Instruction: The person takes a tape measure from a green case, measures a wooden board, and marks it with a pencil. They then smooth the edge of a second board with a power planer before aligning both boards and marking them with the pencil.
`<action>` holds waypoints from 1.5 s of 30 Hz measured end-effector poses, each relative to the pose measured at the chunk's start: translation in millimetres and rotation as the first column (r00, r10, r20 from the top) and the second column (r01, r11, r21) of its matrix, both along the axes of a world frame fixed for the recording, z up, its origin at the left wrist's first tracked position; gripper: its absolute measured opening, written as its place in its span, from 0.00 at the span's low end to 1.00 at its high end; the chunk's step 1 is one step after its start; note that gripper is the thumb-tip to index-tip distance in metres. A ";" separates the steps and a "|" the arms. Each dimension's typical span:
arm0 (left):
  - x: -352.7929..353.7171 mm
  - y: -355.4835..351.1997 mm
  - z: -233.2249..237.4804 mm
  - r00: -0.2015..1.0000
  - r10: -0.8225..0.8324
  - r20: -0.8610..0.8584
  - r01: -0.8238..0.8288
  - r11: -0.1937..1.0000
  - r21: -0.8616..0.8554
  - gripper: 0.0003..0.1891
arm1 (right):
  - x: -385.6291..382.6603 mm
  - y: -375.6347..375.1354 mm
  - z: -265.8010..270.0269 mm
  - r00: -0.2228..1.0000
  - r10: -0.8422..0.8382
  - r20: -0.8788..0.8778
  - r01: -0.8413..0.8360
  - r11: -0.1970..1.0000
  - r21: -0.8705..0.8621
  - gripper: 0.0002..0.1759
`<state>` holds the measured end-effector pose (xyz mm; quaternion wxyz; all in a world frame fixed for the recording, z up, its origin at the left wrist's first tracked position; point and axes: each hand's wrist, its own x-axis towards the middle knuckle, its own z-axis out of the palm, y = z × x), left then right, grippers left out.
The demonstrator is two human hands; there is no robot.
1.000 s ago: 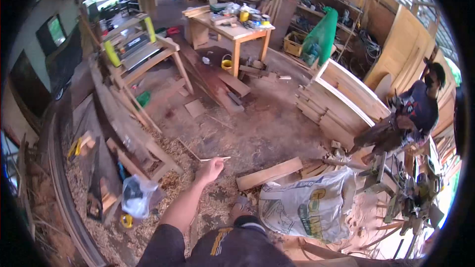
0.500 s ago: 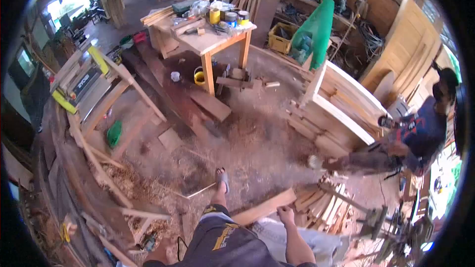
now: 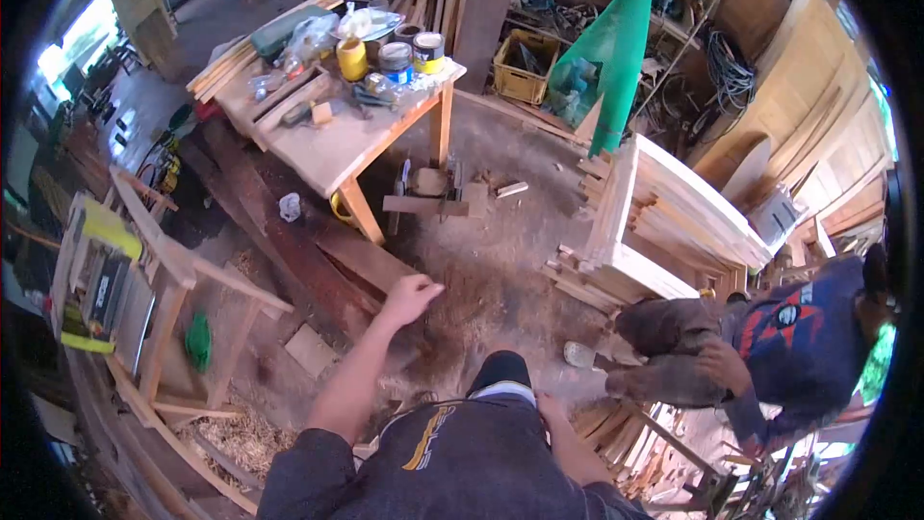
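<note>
Gone from my left hand [image 3: 410, 299] is the thin wood strip it had a second ago, and the view's swung closer to the workbench [image 3: 327, 149]. So that hand's free: fingers loosely open, gripping nothing, hovering over the dark planks [image 3: 289, 250] just in front of the workbench leg. Right hand [image 3: 551, 411] peeks out by my knee near the offcut pile [image 3: 630, 429]; can't tell its grip.

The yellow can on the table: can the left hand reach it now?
Probably not: the left hand hangs over the floor, short of the table, and the yellow can stands farther back on it.
</note>
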<state>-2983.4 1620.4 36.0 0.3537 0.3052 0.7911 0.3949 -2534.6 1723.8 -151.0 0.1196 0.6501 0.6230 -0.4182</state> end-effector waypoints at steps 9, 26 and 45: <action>-84.4 267.5 -4.9 0.893 -0.440 -0.097 0.437 0.898 -0.049 0.20 | -231.8 289.5 -37.5 0.959 0.268 -0.092 -0.239 0.940 0.243 0.32; -371.0 717.8 79.9 0.670 -0.682 -0.294 0.719 0.694 0.026 0.27 | -575.3 726.9 99.0 0.707 0.686 -0.170 -0.614 0.715 0.334 0.24; -792.9 825.1 39.7 0.909 0.415 0.045 -0.414 0.882 0.226 0.27 | -1077.1 1045.0 28.8 0.568 0.792 -0.224 -0.808 0.588 0.028 0.10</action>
